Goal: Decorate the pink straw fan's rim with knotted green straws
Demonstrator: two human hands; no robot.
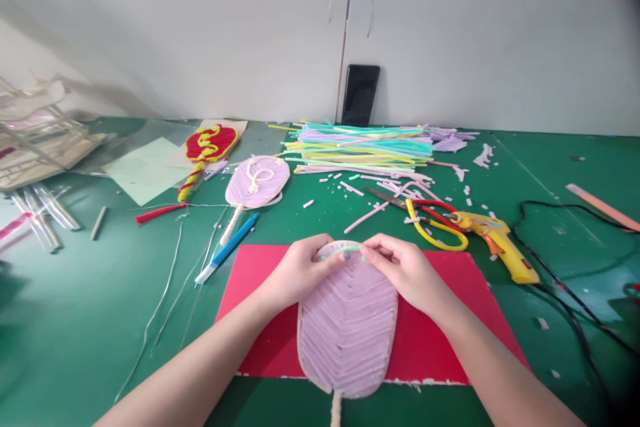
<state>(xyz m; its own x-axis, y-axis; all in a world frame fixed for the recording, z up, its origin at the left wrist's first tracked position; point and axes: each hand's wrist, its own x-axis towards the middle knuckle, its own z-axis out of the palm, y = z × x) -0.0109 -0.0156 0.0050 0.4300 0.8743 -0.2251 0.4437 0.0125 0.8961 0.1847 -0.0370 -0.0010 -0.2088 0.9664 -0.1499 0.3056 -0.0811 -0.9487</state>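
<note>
A lilac fan (347, 320) with slanting ribbed rows, a cream edge and a cream twisted handle (336, 408) lies over a red sheet (440, 327). Its handle points toward me. Along the fan's far edge runs a thin pale green strip (351, 248). My left hand (303, 270) is closed on that far edge, its thumb pressing by the strip's left part and its fingers mostly hidden behind. With thumb and forefinger, my right hand (403, 270) pinches the strip's right end against the edge.
Yellow-handled scissors (437, 227) and a yellow glue gun (495, 243) with a black cable lie right. Colourful strips (360, 147) are piled behind, near a leaning phone (361, 93). On the left are a blue cutter (230, 247), another lilac fan (257, 181) and a red-yellow fan (211, 145).
</note>
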